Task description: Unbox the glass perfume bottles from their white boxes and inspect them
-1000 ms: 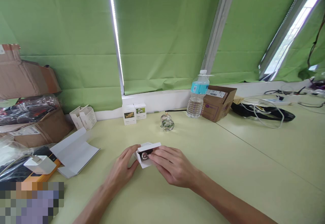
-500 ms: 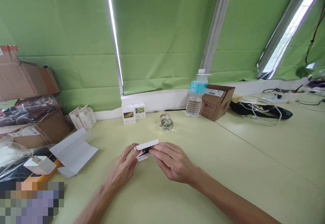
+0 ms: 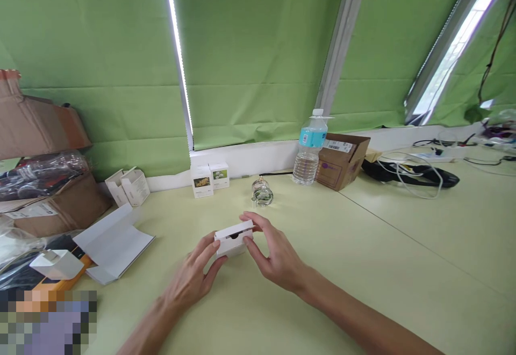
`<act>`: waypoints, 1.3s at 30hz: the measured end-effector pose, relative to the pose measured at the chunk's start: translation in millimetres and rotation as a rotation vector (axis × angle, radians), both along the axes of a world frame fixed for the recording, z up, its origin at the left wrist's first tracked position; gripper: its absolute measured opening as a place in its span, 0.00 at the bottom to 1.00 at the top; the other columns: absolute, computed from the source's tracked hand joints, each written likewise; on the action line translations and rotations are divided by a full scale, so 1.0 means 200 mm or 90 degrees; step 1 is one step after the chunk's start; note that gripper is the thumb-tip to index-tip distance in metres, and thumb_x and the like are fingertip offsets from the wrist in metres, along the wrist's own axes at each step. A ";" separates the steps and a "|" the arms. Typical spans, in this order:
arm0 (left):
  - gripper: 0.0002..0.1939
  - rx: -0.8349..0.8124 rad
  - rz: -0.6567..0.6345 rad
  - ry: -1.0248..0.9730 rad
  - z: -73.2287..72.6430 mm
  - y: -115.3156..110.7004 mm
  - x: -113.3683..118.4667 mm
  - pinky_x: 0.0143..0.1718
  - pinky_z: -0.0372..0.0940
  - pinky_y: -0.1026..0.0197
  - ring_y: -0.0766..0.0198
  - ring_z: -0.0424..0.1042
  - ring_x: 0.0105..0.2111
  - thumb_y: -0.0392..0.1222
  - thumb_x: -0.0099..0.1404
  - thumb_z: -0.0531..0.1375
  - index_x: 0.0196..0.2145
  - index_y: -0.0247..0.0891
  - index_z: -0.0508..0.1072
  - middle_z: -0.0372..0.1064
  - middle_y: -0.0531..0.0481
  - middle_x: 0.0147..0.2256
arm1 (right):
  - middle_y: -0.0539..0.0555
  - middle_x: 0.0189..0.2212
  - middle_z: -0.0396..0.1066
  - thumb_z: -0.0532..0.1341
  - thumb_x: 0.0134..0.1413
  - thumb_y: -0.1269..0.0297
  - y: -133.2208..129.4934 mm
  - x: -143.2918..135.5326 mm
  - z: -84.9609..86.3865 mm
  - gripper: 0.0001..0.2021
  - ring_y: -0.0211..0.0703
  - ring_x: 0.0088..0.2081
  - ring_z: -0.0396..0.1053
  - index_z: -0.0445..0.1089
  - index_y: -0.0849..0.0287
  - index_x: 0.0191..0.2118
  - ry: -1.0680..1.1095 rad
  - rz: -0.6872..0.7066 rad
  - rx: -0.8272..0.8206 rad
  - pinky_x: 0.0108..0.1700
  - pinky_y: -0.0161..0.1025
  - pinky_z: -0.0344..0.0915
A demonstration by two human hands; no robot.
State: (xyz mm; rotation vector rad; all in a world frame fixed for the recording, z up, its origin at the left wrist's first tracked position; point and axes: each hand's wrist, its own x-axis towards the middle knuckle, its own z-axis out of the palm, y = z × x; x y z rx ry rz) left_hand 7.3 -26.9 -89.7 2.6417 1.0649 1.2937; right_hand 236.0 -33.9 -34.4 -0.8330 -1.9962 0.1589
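A small white box (image 3: 234,243) is between my two hands over the pale green table (image 3: 322,237). Its top flap is partly raised, with a dark notch or gap showing under it. My left hand (image 3: 195,270) grips the box's left end between thumb and fingers. The right end is held by my right hand (image 3: 276,250), thumb on the near face and fingertips at the far edge of the flap. What lies inside the box is hidden. Beyond it stand small glass bottles (image 3: 263,194).
Two small printed boxes (image 3: 202,182) stand by the wall. A water bottle (image 3: 309,151) and a brown carton (image 3: 342,161) are at the back right. Opened white packaging (image 3: 115,245), a white adapter (image 3: 57,263) and cardboard boxes (image 3: 60,204) lie left. Cables and a black item (image 3: 411,175) sit right.
The box has turned so its near face shows, and its flap has come down over the dark opening. My right fingers have shifted from the opening to the box's right end.
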 end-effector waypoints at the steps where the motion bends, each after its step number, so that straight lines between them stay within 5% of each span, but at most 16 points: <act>1: 0.28 0.010 -0.010 0.019 0.01 0.00 0.00 0.45 0.70 0.61 0.60 0.70 0.51 0.32 0.68 0.54 0.61 0.49 0.50 0.62 0.42 0.55 | 0.60 0.51 0.68 0.54 0.62 0.66 0.00 0.00 0.00 0.23 0.46 0.48 0.70 0.52 0.56 0.61 0.018 0.008 -0.034 0.47 0.45 0.71; 8: 0.26 0.017 0.014 0.056 0.03 -0.01 0.00 0.46 0.68 0.62 0.60 0.70 0.50 0.33 0.68 0.54 0.61 0.49 0.54 0.61 0.42 0.55 | 0.55 0.44 0.72 0.54 0.63 0.64 0.02 -0.01 0.01 0.12 0.42 0.40 0.72 0.65 0.56 0.51 0.081 0.011 -0.149 0.43 0.41 0.73; 17: 0.18 -0.054 0.005 -0.004 0.10 -0.03 0.04 0.50 0.68 0.58 0.57 0.66 0.54 0.34 0.69 0.52 0.55 0.46 0.61 0.62 0.44 0.55 | 0.57 0.47 0.72 0.56 0.62 0.64 0.03 0.00 -0.01 0.15 0.44 0.49 0.70 0.65 0.55 0.54 0.012 0.050 0.025 0.48 0.41 0.72; 25: 0.18 0.007 0.025 -0.020 0.07 -0.02 0.03 0.52 0.66 0.55 0.56 0.64 0.55 0.32 0.68 0.54 0.54 0.43 0.62 0.58 0.41 0.57 | 0.57 0.46 0.72 0.57 0.62 0.65 0.04 0.00 -0.02 0.14 0.45 0.49 0.69 0.67 0.55 0.52 0.029 0.055 0.002 0.48 0.43 0.72; 31: 0.22 0.017 -0.011 -0.176 0.05 0.00 0.02 0.50 0.69 0.51 0.56 0.63 0.57 0.30 0.66 0.55 0.55 0.44 0.56 0.63 0.42 0.53 | 0.58 0.47 0.71 0.57 0.62 0.66 0.04 0.00 -0.01 0.14 0.45 0.48 0.69 0.68 0.55 0.52 0.021 0.053 0.001 0.48 0.43 0.72; 39: 0.19 0.022 0.051 -0.091 0.08 -0.01 0.02 0.49 0.67 0.56 0.57 0.66 0.53 0.34 0.68 0.53 0.56 0.45 0.63 0.64 0.44 0.53 | 0.57 0.48 0.70 0.57 0.61 0.66 0.04 0.01 -0.02 0.14 0.43 0.47 0.70 0.68 0.55 0.53 0.004 0.050 -0.004 0.49 0.42 0.71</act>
